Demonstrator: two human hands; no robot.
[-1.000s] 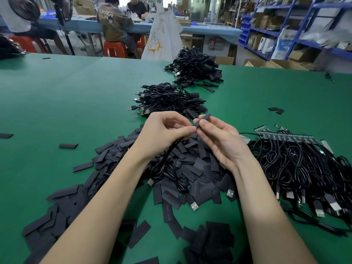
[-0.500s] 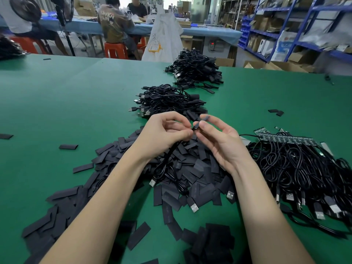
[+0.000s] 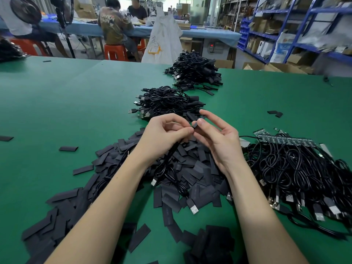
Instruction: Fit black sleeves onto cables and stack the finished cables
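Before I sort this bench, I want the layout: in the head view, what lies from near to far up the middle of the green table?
Heap of loose black sleeves → the two hands, left hand and right hand, pinching a sleeve onto a cable → nearer stack of finished cables → farther stack of finished cables.

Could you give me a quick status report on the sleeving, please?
Left hand pinches cable end. Right hand pinches black sleeve at it. Nothing in the way.
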